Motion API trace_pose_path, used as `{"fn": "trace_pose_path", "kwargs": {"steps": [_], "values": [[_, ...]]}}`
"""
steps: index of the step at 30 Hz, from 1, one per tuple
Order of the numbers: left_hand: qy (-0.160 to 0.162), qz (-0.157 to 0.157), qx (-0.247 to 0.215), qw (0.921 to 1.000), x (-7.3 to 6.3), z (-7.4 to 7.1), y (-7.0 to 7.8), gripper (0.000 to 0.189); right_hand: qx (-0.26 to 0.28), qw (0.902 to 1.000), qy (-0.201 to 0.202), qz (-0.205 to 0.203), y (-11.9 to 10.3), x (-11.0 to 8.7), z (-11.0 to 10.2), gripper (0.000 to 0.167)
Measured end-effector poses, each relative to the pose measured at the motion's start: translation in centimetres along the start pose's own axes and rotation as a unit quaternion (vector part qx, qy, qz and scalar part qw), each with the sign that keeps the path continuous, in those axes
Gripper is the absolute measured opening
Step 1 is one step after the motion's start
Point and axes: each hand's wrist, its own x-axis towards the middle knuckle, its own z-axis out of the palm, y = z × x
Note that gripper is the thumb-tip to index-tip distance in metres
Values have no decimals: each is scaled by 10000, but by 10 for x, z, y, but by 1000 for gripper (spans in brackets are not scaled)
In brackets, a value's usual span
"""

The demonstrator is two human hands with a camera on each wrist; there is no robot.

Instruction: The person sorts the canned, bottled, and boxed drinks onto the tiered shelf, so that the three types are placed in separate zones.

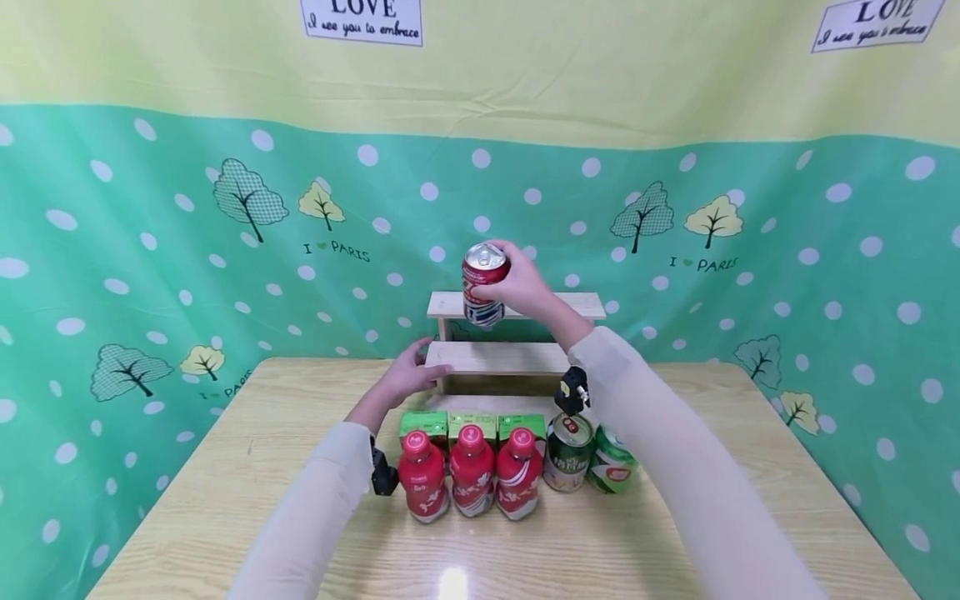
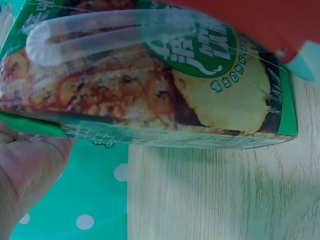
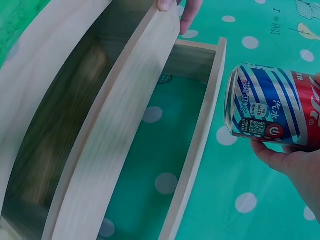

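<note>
My right hand [image 1: 522, 285] grips a red and blue soda can [image 1: 483, 313] above the top board of a three-tier wooden rack [image 1: 498, 357]. The can is upright, its silver lid facing up, and in the right wrist view it stands apart from the top board. At the left end of the middle board, my left hand [image 1: 408, 375] holds the rack, thumb on the board and fingers around its edge. Seen from the left wrist, a juice carton [image 2: 120, 90] with pineapple pictures and a wrapped straw fills the view, beside the left palm [image 2: 30, 165].
In front of the rack stand several green cartons [image 1: 472, 425]. Nearer are red bottles [image 1: 472, 483], with a dark green can [image 1: 567, 462] and a lighter green can [image 1: 611, 467] to their right. A dotted green curtain [image 1: 375, 192] hangs behind the wooden table [image 1: 247, 467].
</note>
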Motion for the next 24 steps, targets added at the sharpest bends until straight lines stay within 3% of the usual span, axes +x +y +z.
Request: {"fn": "trace_pose_path", "kwargs": {"steps": [14,24], "values": [[60,-84,18,9999,1,-2,0,83,254,9994,227,-81,1,17,20,74],[-15,169,115,9998,-4,-2,3,89,345,9987,355,151,5,24,33,75]]}}
